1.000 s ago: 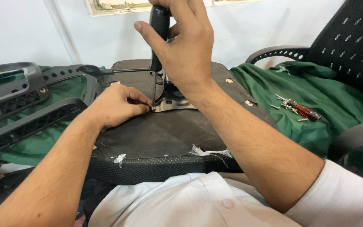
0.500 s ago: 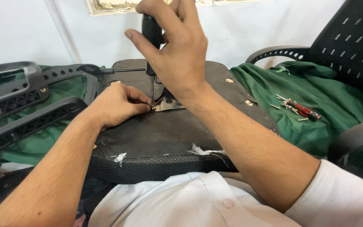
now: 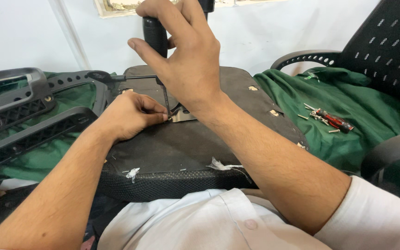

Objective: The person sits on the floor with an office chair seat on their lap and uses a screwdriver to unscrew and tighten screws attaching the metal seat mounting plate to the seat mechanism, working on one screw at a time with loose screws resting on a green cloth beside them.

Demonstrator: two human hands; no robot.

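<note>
Head view: right hand [image 3: 186,60] is wrapping loosely around a black screwdriver [image 3: 155,37] handle w/ index finger spread out, shaft standing upright. Left hand [image 3: 130,113], just below it, is pinching fingertips at the tip on the metal plate [image 3: 184,115] of an upturned seat base [image 3: 163,148]. Red screwdriver [image 3: 332,120] is lying well right on green cloth [image 3: 302,92].

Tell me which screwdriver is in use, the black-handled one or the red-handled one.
The black-handled screwdriver: the right hand holds it upright over the seat underside, while the red-handled screwdriver lies untouched on the green cloth.
</note>
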